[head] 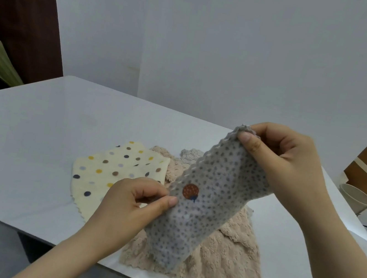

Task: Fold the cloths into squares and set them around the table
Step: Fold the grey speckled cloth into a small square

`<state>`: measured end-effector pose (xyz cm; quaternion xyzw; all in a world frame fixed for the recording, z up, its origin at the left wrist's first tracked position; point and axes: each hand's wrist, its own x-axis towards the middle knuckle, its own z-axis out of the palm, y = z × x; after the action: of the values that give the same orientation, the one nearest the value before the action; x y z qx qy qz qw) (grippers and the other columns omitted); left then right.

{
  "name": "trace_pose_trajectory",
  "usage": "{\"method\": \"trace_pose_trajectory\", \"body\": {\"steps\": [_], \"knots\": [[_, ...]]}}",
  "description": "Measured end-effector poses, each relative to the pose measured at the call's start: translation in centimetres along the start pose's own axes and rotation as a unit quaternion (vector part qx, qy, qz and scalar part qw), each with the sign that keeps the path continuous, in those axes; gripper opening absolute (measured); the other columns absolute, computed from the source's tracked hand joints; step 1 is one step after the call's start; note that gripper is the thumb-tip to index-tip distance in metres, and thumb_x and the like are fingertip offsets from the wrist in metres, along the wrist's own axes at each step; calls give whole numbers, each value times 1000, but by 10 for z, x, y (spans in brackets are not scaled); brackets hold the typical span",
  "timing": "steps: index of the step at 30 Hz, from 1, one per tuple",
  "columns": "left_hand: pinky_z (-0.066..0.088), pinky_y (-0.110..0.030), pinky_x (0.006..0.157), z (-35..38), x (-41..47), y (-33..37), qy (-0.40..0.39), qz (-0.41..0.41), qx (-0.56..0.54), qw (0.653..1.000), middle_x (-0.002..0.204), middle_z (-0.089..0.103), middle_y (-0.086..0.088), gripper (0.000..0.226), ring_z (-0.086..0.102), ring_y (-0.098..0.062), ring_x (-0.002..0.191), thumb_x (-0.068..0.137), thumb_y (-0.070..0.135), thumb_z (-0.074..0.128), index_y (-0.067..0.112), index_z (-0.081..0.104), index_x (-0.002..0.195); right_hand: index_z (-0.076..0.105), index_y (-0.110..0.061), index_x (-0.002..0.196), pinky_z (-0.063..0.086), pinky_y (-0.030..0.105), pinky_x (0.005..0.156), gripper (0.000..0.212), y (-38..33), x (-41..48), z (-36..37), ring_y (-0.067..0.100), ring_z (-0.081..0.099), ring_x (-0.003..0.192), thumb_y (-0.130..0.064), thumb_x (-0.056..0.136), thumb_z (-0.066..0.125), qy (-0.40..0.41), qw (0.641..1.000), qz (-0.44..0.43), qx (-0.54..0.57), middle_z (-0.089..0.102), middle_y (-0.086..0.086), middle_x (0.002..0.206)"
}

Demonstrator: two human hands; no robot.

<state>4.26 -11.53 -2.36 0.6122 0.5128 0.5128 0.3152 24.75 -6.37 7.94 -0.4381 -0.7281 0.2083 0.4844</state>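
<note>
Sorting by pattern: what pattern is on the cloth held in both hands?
Held cloth: grey, small dark dots; head view.

Your desk (33, 139) is white and glossy, with a rounded far-left corner, and it catches soft reflections from the wall. Three cloths lie bunched on its near half. A cream cloth with coloured polka dots (115, 171) lies flat to your left. A beige fluffy cloth (225, 265) lies rumpled to your right, touching the cream one. A pale grey fluffy cloth (191, 154) peeks out behind the beige.
</note>
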Motion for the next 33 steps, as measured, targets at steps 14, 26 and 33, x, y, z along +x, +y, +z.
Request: {"method": "trace_pose_trajectory", "body": {"steps": [14,26,33], "knots": [[50,-22,62,-5,-14,-28,-31,-45,102,993,64,67,4,28,62,-7,62,82,33,68,19,65,58,72,-22,81,45,9,62,11,21,4,-8,4,61,72,-23,89,65,51,998,21,-10,72,2,81],[50,-42,55,-15,-12,-36,34,-64,118,990,48,49,3,34,44,-7,49,87,27,61,13,56,56,71,-24,80,43,7,59,14,35,0,-11,12,61,74,-24,91,63,65,997,34,-25,72,5,84],[33,-11,41,-15,-14,-30,106,-64,67,990,47,46,-12,37,37,-6,43,82,17,69,4,53,51,70,-25,79,44,8,61,14,46,-6,-11,5,61,73,-24,91,62,80,996,39,-25,70,-3,82]]}}
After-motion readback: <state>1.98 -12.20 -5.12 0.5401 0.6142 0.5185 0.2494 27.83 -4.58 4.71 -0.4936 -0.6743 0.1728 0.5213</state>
